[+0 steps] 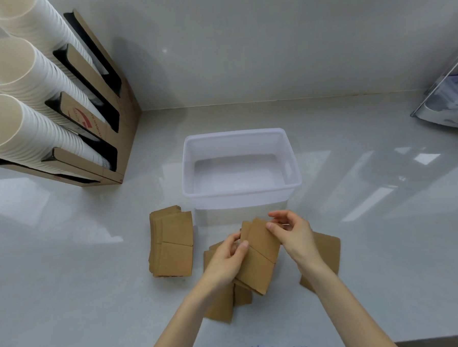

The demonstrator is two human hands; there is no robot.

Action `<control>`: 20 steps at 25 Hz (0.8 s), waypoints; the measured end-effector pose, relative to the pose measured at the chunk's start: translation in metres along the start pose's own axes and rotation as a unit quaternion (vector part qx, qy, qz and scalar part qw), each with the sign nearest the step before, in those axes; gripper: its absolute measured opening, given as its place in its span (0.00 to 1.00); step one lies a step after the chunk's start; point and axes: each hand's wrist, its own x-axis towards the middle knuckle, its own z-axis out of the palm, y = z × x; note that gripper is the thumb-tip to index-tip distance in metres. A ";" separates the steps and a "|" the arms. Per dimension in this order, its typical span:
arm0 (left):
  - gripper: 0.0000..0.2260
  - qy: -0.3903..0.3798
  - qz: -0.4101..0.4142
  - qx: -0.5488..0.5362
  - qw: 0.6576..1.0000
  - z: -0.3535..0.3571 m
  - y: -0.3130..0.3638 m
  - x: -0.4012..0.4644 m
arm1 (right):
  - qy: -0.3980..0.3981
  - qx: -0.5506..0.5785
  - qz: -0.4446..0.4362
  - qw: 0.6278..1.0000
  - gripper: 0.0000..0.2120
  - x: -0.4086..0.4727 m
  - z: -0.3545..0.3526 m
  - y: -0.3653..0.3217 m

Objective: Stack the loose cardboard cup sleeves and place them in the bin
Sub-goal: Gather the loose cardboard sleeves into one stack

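A white plastic bin [292, 167] stands in the middle of the counter with nothing in it. Just in front of it, both hands hold a small bundle of brown cardboard cup sleeves [259, 259] lifted above the counter. My left hand [227, 258] grips the bundle's left edge. My right hand [292, 231] pinches its upper right corner. A tidy stack of sleeves [172, 242] lies on the counter left of the bin. Loose sleeves [221, 306] lie under my left wrist, and another loose sleeve [330, 250] lies under my right forearm.
A cardboard cup dispenser [105, 118] with three stacks of white paper cups [10, 68] stands at the back left. A clear plastic object [447, 103] sits at the right edge by the wall. The counter's front edge runs along the bottom of the view.
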 end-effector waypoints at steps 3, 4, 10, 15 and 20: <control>0.17 -0.006 0.003 0.005 1.000 0.002 -0.002 0.000 | 0.003 -0.022 -0.019 1.000 0.07 -0.002 0.004 -0.001; 0.18 -0.005 0.004 0.006 1.000 0.003 -0.003 0.000 | -0.001 -0.034 -0.026 0.999 0.08 -0.003 0.006 -0.001; 0.18 0.006 0.014 0.037 0.999 0.004 0.000 0.001 | 0.006 -0.090 -0.057 0.994 0.07 -0.007 -0.002 -0.001; 0.16 0.024 0.016 0.032 0.999 0.001 0.002 0.003 | 0.092 -0.288 0.000 0.953 0.15 -0.001 -0.043 0.014; 0.15 0.045 0.014 0.027 0.999 0.000 0.002 0.005 | 0.059 -0.392 0.136 0.908 0.29 -0.005 -0.064 0.023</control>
